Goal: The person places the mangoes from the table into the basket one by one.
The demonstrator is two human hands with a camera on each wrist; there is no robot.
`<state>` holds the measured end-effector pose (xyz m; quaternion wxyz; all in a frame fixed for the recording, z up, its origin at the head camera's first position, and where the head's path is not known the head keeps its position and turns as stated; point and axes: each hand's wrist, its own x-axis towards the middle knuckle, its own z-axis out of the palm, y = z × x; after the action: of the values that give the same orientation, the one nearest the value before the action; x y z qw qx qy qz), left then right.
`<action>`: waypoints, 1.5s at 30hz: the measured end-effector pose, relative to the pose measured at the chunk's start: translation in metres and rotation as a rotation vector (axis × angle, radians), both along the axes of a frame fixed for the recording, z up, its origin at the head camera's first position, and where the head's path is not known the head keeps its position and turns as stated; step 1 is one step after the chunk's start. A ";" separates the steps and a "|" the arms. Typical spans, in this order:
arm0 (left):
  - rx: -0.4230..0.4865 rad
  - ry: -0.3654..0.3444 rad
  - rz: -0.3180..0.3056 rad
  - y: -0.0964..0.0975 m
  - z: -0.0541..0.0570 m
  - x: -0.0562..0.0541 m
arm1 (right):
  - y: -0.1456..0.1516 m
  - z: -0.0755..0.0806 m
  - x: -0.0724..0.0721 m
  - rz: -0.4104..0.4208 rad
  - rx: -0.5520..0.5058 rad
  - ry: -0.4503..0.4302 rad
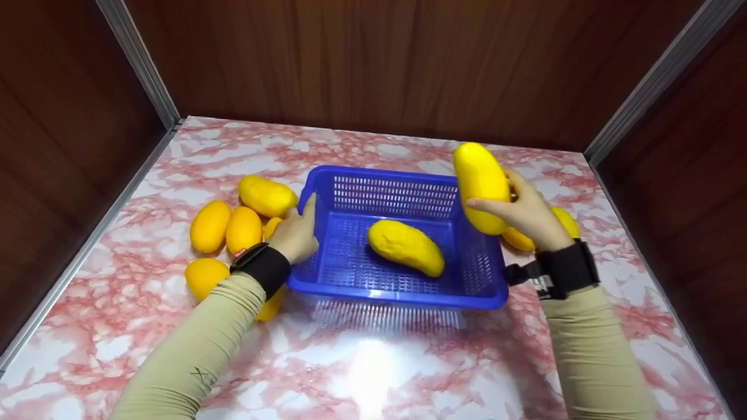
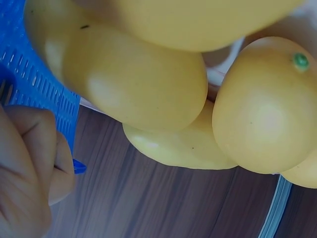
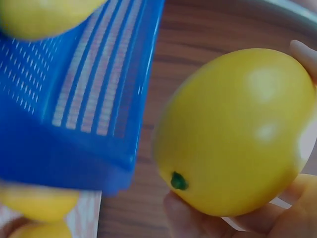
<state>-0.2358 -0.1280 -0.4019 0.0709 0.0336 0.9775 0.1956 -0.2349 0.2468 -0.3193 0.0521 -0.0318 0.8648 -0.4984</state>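
A blue plastic basket (image 1: 397,296) with slotted walls stands mid-table, one yellow mango (image 1: 402,245) lying on its floor. At the basket's left rim, my left hand (image 1: 295,236) grips the edge, its index finger stretched along the inside and the other fingers curled. My right hand (image 1: 534,213) holds another yellow mango (image 1: 481,181) above the basket's right rim, thumb on the near side. In the right wrist view this mango (image 3: 237,134) shows a small green stem end, with fingers round it. Part of the left hand (image 2: 29,163) appears beside the basket wall in the left wrist view.
Several mangoes (image 1: 210,227) lie left of the basket, some partly hidden by the left forearm. More yellow fruit (image 1: 565,221) sits behind the right hand. Dark wood panels (image 1: 379,64) enclose the marbled red-and-white table (image 1: 373,361) at the back and sides.
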 end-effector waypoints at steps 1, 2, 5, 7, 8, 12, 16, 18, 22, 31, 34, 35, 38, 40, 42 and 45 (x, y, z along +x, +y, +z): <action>0.001 0.001 -0.001 0.000 0.000 0.000 | -0.005 -0.002 -0.001 0.017 -0.036 0.005; 0.002 0.002 -0.003 -0.001 0.000 0.000 | -0.010 -0.003 -0.002 0.035 -0.065 0.008; 0.002 0.001 0.003 -0.001 0.000 0.000 | -0.021 -0.008 -0.004 0.076 -0.107 0.006; 0.003 0.001 0.005 -0.001 0.000 0.000 | -0.027 -0.011 -0.006 0.086 -0.077 0.023; 0.003 0.001 0.006 -0.001 0.000 0.000 | -0.030 -0.012 -0.007 0.090 -0.046 0.039; 0.009 0.008 0.001 -0.002 -0.001 0.000 | -0.039 -0.017 -0.011 0.105 0.043 0.080; 0.021 0.015 -0.003 -0.002 -0.001 -0.001 | -0.046 -0.024 -0.016 0.113 0.056 0.082; 0.028 0.015 -0.003 -0.001 -0.001 -0.001 | -0.050 -0.028 -0.017 0.109 0.061 0.087; 0.034 0.014 0.000 0.000 -0.001 -0.001 | -0.058 -0.039 -0.021 0.085 0.076 0.127; 0.020 0.015 0.000 -0.002 -0.001 0.000 | -0.069 -0.063 -0.023 -0.010 0.214 0.195; 0.018 0.014 0.002 -0.002 -0.002 0.000 | -0.071 -0.065 -0.023 -0.019 0.261 0.199; 0.018 0.012 0.002 -0.002 -0.001 0.000 | -0.072 -0.065 -0.023 -0.021 0.274 0.197; 0.012 0.004 0.005 -0.001 -0.001 -0.001 | -0.072 -0.065 -0.024 -0.039 0.314 0.195; 0.010 0.002 0.007 -0.001 -0.001 -0.001 | -0.071 -0.065 -0.025 -0.053 0.351 0.198; 0.016 0.005 0.005 -0.002 -0.001 -0.001 | -0.070 -0.066 -0.027 -0.062 0.399 0.207; 0.030 0.010 0.002 -0.002 -0.002 -0.001 | -0.070 -0.067 -0.031 -0.075 0.463 0.217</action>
<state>-0.2363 -0.1300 -0.4038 0.0652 0.0348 0.9749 0.2099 -0.2655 0.1770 -0.3867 -0.0534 -0.0401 0.9570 -0.2823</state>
